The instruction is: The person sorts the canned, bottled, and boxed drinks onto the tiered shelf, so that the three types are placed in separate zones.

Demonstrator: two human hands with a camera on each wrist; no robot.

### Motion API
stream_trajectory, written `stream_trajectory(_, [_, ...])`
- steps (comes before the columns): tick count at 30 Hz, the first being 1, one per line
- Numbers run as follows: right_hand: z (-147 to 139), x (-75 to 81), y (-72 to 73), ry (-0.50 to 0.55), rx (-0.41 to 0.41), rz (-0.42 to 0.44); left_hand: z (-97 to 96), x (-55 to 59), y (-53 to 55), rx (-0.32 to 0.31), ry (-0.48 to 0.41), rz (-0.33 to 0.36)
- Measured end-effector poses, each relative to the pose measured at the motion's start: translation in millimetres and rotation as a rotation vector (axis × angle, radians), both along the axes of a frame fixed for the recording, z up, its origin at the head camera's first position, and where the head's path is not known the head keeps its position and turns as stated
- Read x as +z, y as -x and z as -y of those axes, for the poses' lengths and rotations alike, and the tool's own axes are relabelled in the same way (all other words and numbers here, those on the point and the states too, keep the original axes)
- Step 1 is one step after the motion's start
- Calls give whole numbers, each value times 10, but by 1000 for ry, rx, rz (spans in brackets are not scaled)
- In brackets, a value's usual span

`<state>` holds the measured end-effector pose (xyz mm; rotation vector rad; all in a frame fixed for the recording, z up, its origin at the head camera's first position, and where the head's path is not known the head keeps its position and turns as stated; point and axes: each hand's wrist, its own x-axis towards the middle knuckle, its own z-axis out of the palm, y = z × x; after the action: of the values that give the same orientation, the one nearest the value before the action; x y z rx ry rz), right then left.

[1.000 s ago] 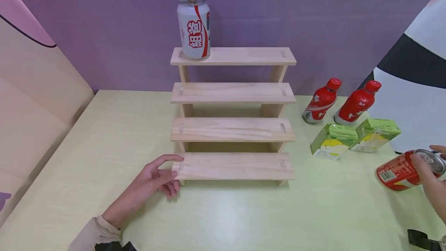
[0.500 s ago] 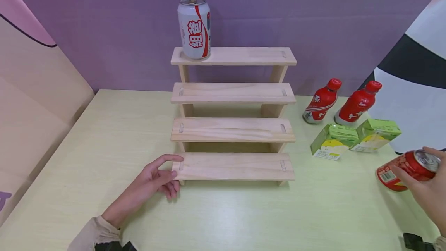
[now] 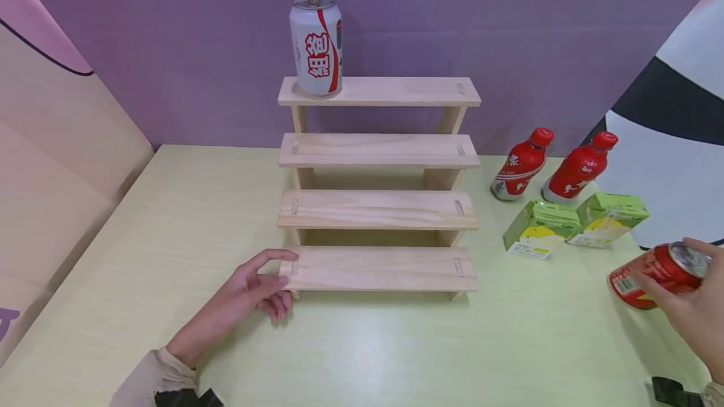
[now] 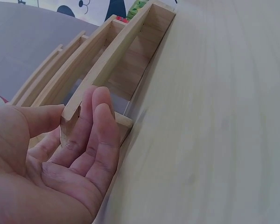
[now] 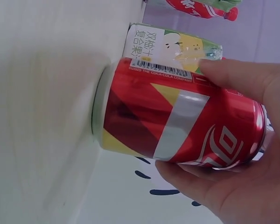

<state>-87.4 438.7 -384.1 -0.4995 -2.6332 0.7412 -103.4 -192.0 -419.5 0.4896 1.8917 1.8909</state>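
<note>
My left hand [image 3: 246, 291] grips the left end of the lowest step of a four-step style wooden display rack [image 3: 379, 269], thumb and forefinger at its corner; the left wrist view shows the other fingers curled beside it. At the far right, my right hand [image 3: 696, 306] holds a red Coca-Cola can [image 3: 650, 275], thumb on one side and fingers on the other. In the right wrist view the can [image 5: 177, 116] has its base at the tabletop. A white soda can [image 3: 315, 49] stands upright at the left end of the top step.
Two red bottles [image 3: 519, 165] with red caps stand at the back right. In front of them are two green juice cartons [image 3: 540, 231], close to the red can. A purple backdrop [image 3: 198, 49] rises behind the rack, with side panels left and right.
My right hand has come farther into view from the right and closed round the red can, which stays in place. The left hand keeps its hold on the rack.
</note>
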Motion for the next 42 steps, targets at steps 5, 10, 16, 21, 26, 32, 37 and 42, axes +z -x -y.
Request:
stream_trajectory(5, [12,1,19,-19,27,18,10,6,-9,3,10,0])
stream_trajectory(10, [62,58,37,-28,48,43,25,7,-12,8,18,-2])
stream_trajectory(16, [72,83,54,-61,53,57,29,4,-4,6,19,-9])
stream_trajectory(21, [70,85,45,-78,44,74,28,-14,-1,1,18,-9])
stream_trajectory(26, [75,83,30,-82,23,101,32,-18,-1,3,14,-14])
stream_trajectory(32, [57,62,-1,-88,27,84,26,-1,-6,0,8,-20])
stream_trajectory(37, [51,42,-10,-41,27,45,18,12,3,6,7,-23])
stream_trajectory(42, [78,89,-53,-4,28,7,5,7,7,10,9,-22])
